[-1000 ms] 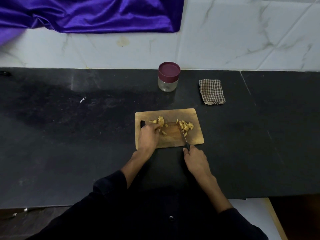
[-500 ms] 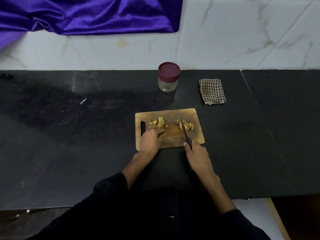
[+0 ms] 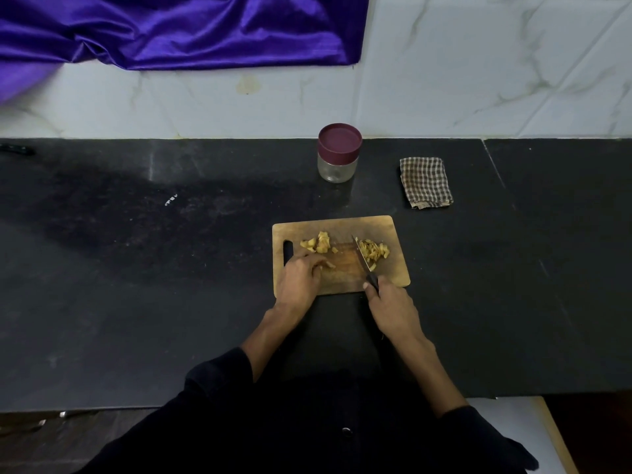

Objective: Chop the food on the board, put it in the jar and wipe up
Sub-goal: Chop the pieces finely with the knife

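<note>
A wooden cutting board [image 3: 386,227] lies on the black counter. Two small heaps of yellow food sit on it: a left heap [image 3: 318,243] and a right heap [image 3: 373,250]. My right hand [image 3: 393,307] grips the black handle of a knife [image 3: 361,256], whose blade lies against the left side of the right heap. My left hand [image 3: 301,277] rests on the board's left part with curled fingers on a small yellow piece near the board's middle. A glass jar [image 3: 338,152] with a maroon lid on stands behind the board.
A folded checked cloth [image 3: 425,182] lies behind the board to the right of the jar. Purple fabric [image 3: 178,29] hangs on the tiled wall. A dark object [image 3: 15,150] lies at the counter's far left. The counter's front edge runs just below my forearms.
The knife has moved forward and its blade now lies against the right heap. My left hand has drawn back from the left heap toward the board's near left part.
</note>
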